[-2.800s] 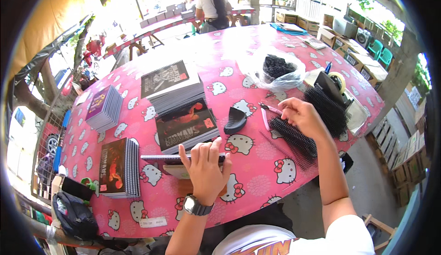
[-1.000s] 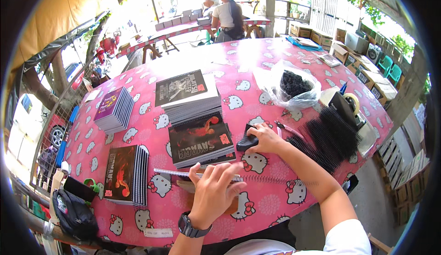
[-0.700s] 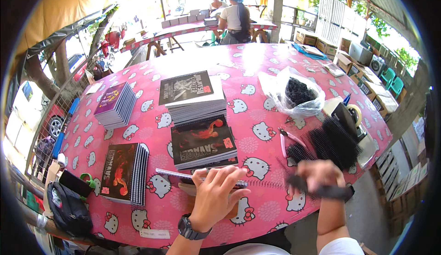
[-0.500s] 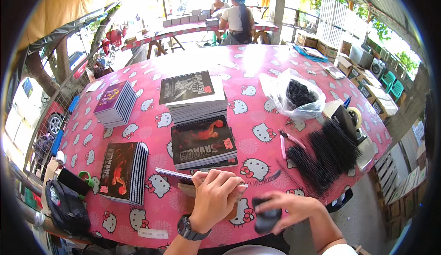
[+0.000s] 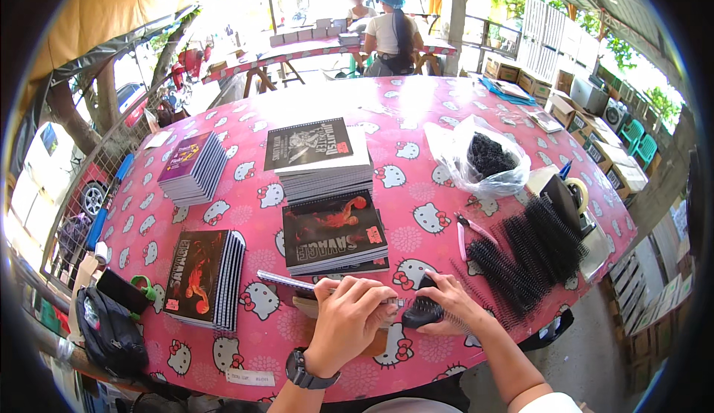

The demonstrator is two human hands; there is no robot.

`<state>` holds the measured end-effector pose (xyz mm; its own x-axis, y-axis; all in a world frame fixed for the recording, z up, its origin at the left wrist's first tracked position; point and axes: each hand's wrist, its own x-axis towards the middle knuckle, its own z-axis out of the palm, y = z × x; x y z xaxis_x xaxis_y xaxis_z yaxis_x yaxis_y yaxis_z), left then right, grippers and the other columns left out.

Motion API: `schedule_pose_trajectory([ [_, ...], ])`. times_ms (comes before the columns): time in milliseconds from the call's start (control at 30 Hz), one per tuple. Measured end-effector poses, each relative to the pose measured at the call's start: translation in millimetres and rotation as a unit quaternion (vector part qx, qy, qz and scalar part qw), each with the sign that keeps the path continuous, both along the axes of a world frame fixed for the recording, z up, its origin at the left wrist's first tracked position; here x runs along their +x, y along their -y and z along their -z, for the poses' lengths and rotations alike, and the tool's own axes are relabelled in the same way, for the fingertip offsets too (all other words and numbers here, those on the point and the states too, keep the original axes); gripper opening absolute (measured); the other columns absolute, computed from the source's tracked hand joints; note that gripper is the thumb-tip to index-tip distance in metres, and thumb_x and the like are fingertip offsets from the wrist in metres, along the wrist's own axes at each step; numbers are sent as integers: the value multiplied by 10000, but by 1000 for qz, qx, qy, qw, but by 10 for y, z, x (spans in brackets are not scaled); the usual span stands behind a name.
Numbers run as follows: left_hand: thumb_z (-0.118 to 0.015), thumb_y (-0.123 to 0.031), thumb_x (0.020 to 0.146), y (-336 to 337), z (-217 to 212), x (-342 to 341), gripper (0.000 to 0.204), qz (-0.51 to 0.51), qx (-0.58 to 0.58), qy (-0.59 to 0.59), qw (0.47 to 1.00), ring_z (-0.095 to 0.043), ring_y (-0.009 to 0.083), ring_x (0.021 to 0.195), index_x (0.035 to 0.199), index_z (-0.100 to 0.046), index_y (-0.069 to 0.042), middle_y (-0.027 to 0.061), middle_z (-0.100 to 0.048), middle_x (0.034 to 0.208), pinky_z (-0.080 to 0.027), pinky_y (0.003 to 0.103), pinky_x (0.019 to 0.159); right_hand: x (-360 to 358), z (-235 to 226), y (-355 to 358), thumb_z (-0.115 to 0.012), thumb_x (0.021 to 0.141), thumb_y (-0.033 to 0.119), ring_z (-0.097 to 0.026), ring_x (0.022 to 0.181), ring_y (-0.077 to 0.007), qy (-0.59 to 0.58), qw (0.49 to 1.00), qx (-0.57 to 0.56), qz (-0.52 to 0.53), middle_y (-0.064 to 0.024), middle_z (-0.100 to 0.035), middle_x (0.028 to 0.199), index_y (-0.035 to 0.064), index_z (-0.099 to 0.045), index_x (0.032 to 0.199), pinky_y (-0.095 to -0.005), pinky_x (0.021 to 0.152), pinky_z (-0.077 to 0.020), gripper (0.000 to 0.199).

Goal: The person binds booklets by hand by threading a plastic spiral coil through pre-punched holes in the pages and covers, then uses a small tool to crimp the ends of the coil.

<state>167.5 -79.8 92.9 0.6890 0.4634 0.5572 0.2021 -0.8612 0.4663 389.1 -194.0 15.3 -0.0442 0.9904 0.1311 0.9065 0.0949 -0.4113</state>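
My left hand (image 5: 352,315) is closed over a notebook (image 5: 286,282) standing nearly on edge at the near middle of the table. Most of the notebook is hidden behind that hand. Just to the right, my right hand (image 5: 450,305) grips a black, rounded, palm-sized object (image 5: 422,310) whose exact kind I cannot make out. Its tip is close to the notebook's right end. Beneath my left hand a brown wooden piece (image 5: 375,341) shows in part. Beyond lies a stack of dark-covered spiral notebooks (image 5: 336,231).
Another notebook stack (image 5: 199,275) and a purple-covered stack (image 5: 192,166) stand left; a taller stack (image 5: 320,152) is behind. To the right lie black spiral coils (image 5: 532,242), pink-handled pliers (image 5: 467,236) and a plastic bag (image 5: 483,156). Two people work at a far table (image 5: 253,62).
My right hand has moved up and left with the black object, bringing it beside the notebook's end. My left hand keeps its hold. The view has shifted slightly.
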Motion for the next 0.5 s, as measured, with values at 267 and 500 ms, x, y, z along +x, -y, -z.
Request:
schedule_pose_trajectory([
  [267,-597,-268,860,45,-6,52,103,-55,48,-20,997,-550,131,897,898,-606,-172,-65,-587,871,-176,483,955,-163,83,-224,-690,774,371,-482,1026,-122,-622,783,0,22,-34,-533,1114,21,-539,1180,-284,897,-388,557],
  [500,-637,-333,821,0,31,24,187,-36,13,-21,999,-547,153,913,932,-617,-183,-45,-571,842,-138,515,986,-114,-42,-468,-625,815,517,-519,959,-136,-628,777,-1,-43,-56,-561,1068,-8,-551,1161,-286,867,-402,634],
])
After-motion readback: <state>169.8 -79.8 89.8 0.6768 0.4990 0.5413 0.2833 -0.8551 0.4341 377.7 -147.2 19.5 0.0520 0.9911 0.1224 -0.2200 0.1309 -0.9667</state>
